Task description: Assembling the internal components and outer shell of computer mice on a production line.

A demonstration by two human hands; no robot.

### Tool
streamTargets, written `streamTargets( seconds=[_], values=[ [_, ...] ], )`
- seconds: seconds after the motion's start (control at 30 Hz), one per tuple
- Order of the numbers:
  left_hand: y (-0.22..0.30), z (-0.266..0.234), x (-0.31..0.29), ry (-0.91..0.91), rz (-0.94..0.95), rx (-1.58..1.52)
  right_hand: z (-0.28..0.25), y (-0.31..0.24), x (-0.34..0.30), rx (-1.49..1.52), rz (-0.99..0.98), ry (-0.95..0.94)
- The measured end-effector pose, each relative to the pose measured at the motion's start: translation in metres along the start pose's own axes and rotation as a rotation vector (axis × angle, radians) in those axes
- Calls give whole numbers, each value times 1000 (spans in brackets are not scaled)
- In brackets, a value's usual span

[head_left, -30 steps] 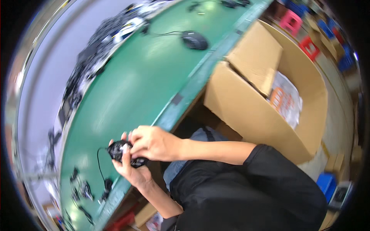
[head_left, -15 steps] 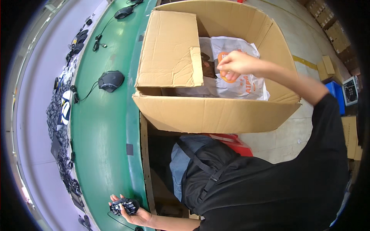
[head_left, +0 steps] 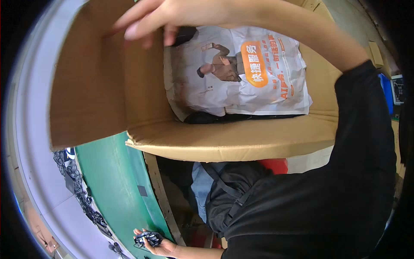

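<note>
In my left hand (head_left: 160, 249), low in the picture over the green table, lies a dark computer mouse (head_left: 148, 238) whose inner parts show. My fingers curl around its sides. My right hand (head_left: 168, 17) is stretched over a large cardboard box (head_left: 241, 140), with its fingers apart and partly blurred. They are beside the box's raised flap (head_left: 88, 82); whether they touch it I cannot tell. Inside the box, a white printed plastic bag (head_left: 194, 95) with an orange patch covers most of the contents. Dark things peek out at its edges.
The box's flap hides much of the green table (head_left: 112, 172). Along the table's far side runs a heap of dark cables and small parts (head_left: 86, 198). A blue bin (head_left: 385, 93) stands on the floor at the right. Something red (head_left: 276, 165) shows below the box.
The box flap has swung up and outward toward the table, uncovering more of the bag. My right hand has moved left from above the bag to the flap. The left still holds the mouse.
</note>
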State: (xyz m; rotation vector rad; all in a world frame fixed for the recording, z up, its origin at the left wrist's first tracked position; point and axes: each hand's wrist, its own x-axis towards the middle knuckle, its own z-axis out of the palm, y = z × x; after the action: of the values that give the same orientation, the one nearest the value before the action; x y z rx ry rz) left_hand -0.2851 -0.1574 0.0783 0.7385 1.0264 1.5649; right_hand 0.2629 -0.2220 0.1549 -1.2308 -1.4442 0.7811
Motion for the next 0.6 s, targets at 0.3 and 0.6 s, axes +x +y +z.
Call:
streamTargets(
  seconds=[0.3, 0.6],
  values=[
    [5, -41, 20, -129, -68, -201, 9, 100, 84, -1124, -50, 212],
    [-7, -41, 17, -82, -104, -240, -22, 245, 56, -1239, 613, 68]
  ],
)
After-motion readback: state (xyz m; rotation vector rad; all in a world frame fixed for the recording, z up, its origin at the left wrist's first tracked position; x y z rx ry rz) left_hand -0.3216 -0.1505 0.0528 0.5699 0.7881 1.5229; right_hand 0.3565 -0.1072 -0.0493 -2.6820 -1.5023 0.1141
